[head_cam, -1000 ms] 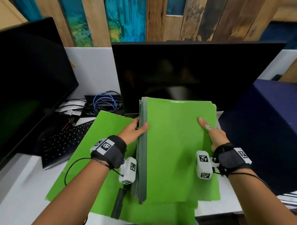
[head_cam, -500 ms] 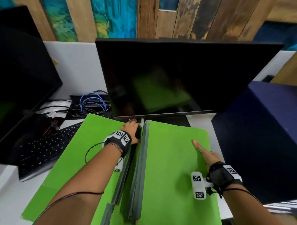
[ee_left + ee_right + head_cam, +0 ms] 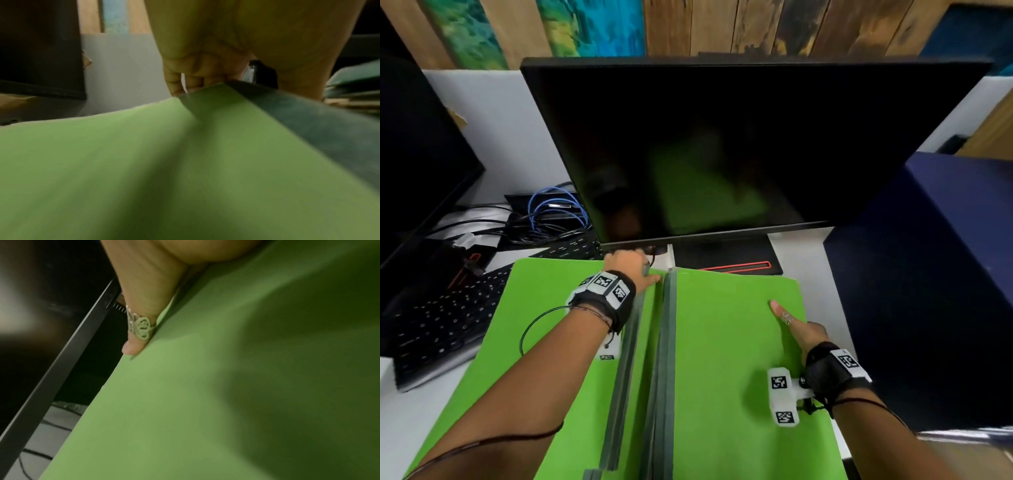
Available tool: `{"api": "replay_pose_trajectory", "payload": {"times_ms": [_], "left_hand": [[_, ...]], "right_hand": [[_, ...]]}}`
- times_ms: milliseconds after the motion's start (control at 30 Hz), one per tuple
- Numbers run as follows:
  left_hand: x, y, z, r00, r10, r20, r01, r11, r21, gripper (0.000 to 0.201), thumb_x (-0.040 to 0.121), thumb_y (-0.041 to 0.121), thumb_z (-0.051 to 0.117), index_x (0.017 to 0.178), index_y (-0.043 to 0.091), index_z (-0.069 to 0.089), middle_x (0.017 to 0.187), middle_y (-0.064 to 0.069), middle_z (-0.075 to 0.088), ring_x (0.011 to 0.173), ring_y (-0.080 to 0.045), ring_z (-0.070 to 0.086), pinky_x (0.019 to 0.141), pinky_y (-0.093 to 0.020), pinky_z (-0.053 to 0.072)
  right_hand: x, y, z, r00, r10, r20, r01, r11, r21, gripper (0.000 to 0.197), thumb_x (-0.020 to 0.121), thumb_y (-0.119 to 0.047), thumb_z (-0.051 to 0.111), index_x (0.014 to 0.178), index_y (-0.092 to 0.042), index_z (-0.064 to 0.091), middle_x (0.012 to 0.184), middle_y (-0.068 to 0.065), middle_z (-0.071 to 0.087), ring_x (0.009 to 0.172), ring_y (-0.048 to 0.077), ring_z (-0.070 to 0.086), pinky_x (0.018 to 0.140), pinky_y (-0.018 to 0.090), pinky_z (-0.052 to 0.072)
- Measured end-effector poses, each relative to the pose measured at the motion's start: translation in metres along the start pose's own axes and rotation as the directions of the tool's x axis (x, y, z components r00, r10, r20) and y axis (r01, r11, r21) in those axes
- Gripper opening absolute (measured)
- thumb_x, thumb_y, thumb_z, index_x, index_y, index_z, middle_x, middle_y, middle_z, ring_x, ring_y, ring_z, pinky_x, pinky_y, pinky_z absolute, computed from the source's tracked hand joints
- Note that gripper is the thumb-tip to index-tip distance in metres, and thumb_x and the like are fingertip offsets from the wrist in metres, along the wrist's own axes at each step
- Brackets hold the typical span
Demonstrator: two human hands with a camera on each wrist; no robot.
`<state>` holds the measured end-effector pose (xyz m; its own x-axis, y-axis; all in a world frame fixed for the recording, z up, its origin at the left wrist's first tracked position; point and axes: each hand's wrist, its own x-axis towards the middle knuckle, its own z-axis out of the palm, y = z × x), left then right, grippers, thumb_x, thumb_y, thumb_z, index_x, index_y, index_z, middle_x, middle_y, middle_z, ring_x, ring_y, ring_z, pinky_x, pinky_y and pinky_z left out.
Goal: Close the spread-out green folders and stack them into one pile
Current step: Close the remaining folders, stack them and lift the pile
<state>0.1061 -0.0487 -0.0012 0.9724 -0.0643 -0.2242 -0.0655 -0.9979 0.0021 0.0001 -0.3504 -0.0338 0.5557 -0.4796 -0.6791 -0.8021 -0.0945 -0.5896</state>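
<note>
Two lots of green folders lie side by side on the white desk. On the left is a single green folder (image 3: 544,325) (image 3: 144,162) with a grey-green spine. My left hand (image 3: 631,270) reaches to its far right corner, and its fingers (image 3: 193,78) curl over that corner's far edge. On the right is a stack of several closed green folders (image 3: 722,359) (image 3: 226,386), spines (image 3: 666,342) facing left. My right hand (image 3: 794,325) holds the stack's right edge with the ringed thumb (image 3: 144,305) flat on the top cover. Its other fingers are hidden under the edge.
A big dark monitor (image 3: 722,147) hangs just beyond the folders, its stand base (image 3: 726,260) touching their far edge. A black keyboard (image 3: 438,325), cables (image 3: 551,212) and a second screen (image 3: 414,171) are at left. A dark blue box (image 3: 928,274) walls the right.
The stack has come down from a raised tilt to lie low by the left folder. My left hand slid from the stack's spine to the left folder's far corner.
</note>
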Motion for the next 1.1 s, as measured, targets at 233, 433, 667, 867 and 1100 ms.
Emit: {"api": "replay_pose_trajectory", "payload": {"times_ms": [233,433,667,867,1100], "left_hand": [[-0.049,-0.033,-0.025,0.994,0.013,0.109,-0.015,1.0,0.021,0.037,0.088,0.039,0.055,0.105,0.006,0.06,0.113,-0.013,0.064,0.11,-0.028,0.058,0.09,-0.036,0.049],[-0.089,-0.054,-0.06,0.996,0.081,0.024,-0.071,0.957,-0.28,0.023,0.082,0.017,0.058,0.064,0.021,0.044,0.103,-0.013,0.067,0.102,-0.03,0.06,0.093,-0.04,0.047],[-0.121,-0.036,-0.11,0.942,0.288,-0.17,-0.327,0.899,-0.29,0.039,0.082,0.013,0.054,0.058,0.03,0.029,0.112,-0.009,0.065,0.108,-0.026,0.057,0.105,-0.058,0.033],[-0.158,-0.011,-0.144,0.842,0.46,-0.281,-0.537,0.764,-0.357,0.018,0.083,0.008,0.052,0.084,0.023,0.061,0.103,-0.016,0.065,0.086,-0.008,0.06,0.089,-0.031,0.048],[-0.194,0.021,-0.189,0.698,0.526,-0.485,-0.716,0.503,-0.485,0.037,0.076,0.007,0.048,0.06,0.038,0.037,0.101,-0.015,0.07,0.103,-0.027,0.065,0.09,-0.042,0.05]], "right_hand": [[-0.008,-0.01,0.03,0.992,-0.112,0.058,0.122,0.968,-0.221,0.113,0.057,-0.078,0.06,0.135,0.002,0.04,0.136,0.02,0.048,0.117,0.032,0.053,0.101,0.037,0.042],[-0.001,-0.013,0.023,0.995,-0.099,-0.012,0.093,0.966,-0.24,0.108,0.058,-0.076,0.063,0.131,0.002,0.045,0.131,0.021,0.052,0.114,0.036,0.054,0.098,0.041,0.042],[-0.003,-0.025,0.024,0.993,-0.106,-0.05,0.091,0.964,-0.248,0.09,0.071,-0.069,0.058,0.12,0.007,0.052,0.118,0.027,0.057,0.106,0.039,0.057,0.091,0.042,0.043],[-0.004,-0.031,0.031,0.982,-0.185,-0.04,0.167,0.947,-0.275,0.068,0.07,-0.07,0.059,0.062,-0.003,0.048,0.086,0.022,0.061,0.088,0.036,0.062,0.091,0.044,0.048],[0.003,-0.028,0.037,0.976,-0.216,0.013,0.203,0.897,-0.393,0.082,0.074,-0.072,0.049,0.106,0.002,0.061,0.094,0.019,0.065,0.095,0.033,0.063,0.091,0.039,0.048]]}}
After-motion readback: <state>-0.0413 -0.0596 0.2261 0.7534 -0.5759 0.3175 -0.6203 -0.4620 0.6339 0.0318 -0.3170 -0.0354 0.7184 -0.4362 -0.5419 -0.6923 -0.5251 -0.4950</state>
